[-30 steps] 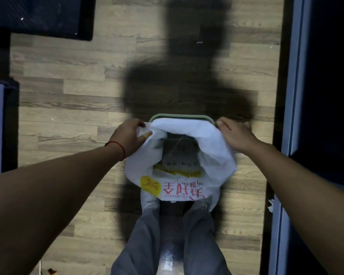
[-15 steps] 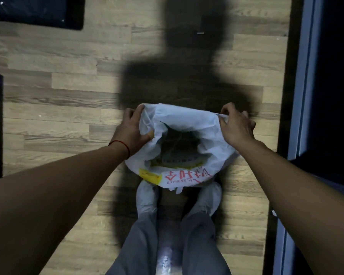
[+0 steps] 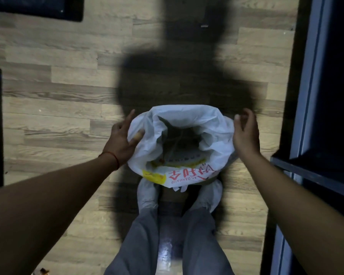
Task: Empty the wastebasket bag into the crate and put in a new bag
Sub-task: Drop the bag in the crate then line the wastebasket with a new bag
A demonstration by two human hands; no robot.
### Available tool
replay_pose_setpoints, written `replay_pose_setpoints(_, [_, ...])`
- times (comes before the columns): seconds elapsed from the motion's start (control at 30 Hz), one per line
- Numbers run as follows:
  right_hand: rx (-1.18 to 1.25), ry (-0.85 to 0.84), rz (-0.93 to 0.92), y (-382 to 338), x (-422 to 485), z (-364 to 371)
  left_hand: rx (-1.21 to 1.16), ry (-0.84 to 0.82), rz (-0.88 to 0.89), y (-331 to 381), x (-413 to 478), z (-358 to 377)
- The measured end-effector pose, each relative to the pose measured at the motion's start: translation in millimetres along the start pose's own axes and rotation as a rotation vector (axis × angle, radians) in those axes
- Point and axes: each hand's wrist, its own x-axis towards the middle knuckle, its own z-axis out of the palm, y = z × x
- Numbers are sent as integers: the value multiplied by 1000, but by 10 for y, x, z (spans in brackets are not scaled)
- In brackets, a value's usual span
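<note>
White bag (image 3: 189, 126) sits between both open hands, left (image 3: 121, 139) touching

Bare floor (image 3: 58, 116) lies open left of and beyond the bag (image 3: 187, 135). A dark frame (image 3: 306, 96) closes the right side, near the right hand (image 3: 245, 135). Shoes (image 3: 147, 195) crowd the bag's near side.
</note>
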Motion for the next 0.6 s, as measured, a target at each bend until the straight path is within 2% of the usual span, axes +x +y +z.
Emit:
replay_pose_setpoints(0.07, [155,16,226,102,-212,-77,-217,56,-65,3,-211,27])
replay_pose_setpoints(0.13, [195,-24,468,226,-418,-108,-403,82,-236,-43,-382,101])
replay_pose_setpoints(0.23, [335,-180,645,339,-683,-95,-550,50,-418,-83,-564,236])
replay_pose_setpoints(0.3, [380,-262,658,380,-792,-51,-660,41,-501,-47,-614,286])
replay_pose_setpoints(0.4, [348,-245,618,453,-871,42,-787,30,-573,26,-633,292])
replay_pose_setpoints(0.53, [141,-96,497,457,-990,65,-692,18,-510,-48,-653,312])
replay_pose_setpoints(0.6, [-4,-79,439,476,-1067,47,-439,-68,-382,-115,-699,341])
